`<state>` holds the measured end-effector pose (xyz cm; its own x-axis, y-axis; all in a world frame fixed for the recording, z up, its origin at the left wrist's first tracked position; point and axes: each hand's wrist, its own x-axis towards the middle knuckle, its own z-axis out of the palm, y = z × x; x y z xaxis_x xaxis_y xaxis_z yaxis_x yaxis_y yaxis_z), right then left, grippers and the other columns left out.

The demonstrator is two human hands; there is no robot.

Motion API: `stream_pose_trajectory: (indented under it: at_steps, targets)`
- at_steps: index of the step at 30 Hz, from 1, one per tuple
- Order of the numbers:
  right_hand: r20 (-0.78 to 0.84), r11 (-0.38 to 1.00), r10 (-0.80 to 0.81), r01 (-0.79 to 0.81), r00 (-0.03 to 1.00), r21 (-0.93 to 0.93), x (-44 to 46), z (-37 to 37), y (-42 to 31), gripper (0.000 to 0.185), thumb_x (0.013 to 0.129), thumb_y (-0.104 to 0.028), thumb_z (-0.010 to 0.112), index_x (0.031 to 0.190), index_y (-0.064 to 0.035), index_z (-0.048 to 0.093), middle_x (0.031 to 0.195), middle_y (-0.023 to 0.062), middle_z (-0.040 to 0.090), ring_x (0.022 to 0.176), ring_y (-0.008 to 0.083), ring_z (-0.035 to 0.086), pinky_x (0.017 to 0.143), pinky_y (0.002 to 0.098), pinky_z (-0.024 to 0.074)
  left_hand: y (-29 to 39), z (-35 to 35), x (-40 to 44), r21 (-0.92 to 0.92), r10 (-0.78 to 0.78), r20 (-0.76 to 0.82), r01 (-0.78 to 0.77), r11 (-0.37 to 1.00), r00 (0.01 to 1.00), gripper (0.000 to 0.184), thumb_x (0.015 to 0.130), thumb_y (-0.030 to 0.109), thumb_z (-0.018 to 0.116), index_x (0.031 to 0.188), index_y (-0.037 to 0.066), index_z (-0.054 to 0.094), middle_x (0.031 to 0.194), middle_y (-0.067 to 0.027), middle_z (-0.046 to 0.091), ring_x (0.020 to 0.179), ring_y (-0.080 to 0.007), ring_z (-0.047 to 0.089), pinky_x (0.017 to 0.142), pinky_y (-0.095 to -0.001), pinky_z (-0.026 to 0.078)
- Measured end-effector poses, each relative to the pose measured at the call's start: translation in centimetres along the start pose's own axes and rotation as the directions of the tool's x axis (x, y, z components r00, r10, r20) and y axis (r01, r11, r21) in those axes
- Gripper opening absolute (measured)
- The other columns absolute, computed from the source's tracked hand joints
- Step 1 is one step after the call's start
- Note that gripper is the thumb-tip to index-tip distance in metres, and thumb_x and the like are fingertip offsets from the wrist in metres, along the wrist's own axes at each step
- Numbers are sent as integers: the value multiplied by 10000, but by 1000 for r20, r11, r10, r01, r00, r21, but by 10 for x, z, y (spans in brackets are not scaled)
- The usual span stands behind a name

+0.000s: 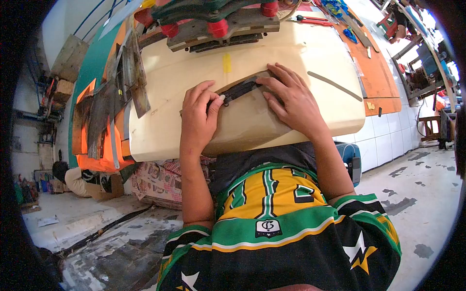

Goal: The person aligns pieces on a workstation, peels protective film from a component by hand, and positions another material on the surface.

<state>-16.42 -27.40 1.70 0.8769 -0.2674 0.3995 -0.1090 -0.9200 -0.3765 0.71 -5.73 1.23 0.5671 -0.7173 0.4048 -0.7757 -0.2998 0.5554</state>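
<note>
Locate narrow black textured strip on flat brown sheet, atop smooth cream worktop. Note left hand at strip's 8 o'clock end (pinching or merely pressing: cannot tell) and right hand at 2 o'clock, unclenched, with spread fingers touching, presumably to steady both ends

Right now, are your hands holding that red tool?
No, the red tool lies near the pale tabletop's far edge, apart from both the left hand and right hand.
</note>
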Motion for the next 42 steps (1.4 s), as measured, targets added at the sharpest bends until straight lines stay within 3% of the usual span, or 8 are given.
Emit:
stream_pose_trajectory:
  at_steps: [2,13,17,20,24,30,42]
  targets:
    - [-35,1000,-27,28,999,4,0,1,0,385,1021,-259,666,1385,-141,705,1559,193,591,1494,396,511,1252,505,412,0,-1,0,-11,1,-5,-1,1000,1000,192,1052,191,695,1044,0,705,1435,-151,679,1336,-370,600,1163,-455,459]
    - [-30,999,-33,33,999,-1,0,1,2,397,1002,-239,672,1385,-142,703,1573,192,576,1504,398,502,1255,510,410,3,-6,-1,-95,-25,-30,22,995,999,144,1035,164,708,1066,37,769,1405,-138,710,1326,-349,639,1150,-443,484]
    - [-26,1000,-21,21,999,1,0,2,2,394,1009,-240,665,1389,-144,699,1574,193,577,1505,400,500,1255,506,411,9,-7,-1,-81,-35,-48,31,996,998,122,997,77,680,1069,34,768,1407,-147,707,1329,-362,641,1149,-451,491]
    - [6,1000,2,-2,1000,-4,1,-2,0,352,1059,-241,639,1396,-162,705,1627,142,555,1544,366,470,1274,495,395,10,-7,-1,-72,-32,-54,28,997,998,163,965,25,663,1083,33,775,1410,-151,705,1330,-366,643,1158,-457,489]
    - [10,1000,0,1,1000,-13,0,-2,0,352,1061,-246,639,1396,-160,704,1628,143,554,1543,367,471,1273,495,397,5,-6,-3,-60,0,-52,-3,998,999,246,943,-13,650,1127,38,805,1417,-154,703,1328,-366,651,1154,-451,498]
    - [-44,999,-34,35,998,32,0,1,2,358,1014,-220,659,1358,-132,705,1559,205,588,1504,414,501,1247,516,415,3,-5,-4,-99,-6,-38,2,995,999,307,941,-49,618,1142,45,830,1417,-157,705,1313,-362,666,1129,-431,520]
    - [-114,992,18,-3,993,130,-1,-3,0,377,1023,-225,691,1371,-80,680,1570,236,574,1503,442,491,1254,527,399,6,-3,-2,-3,1,-31,-1,1000,1000,280,1004,69,674,1268,60,768,1416,-149,696,1349,-361,623,1188,-449,470]
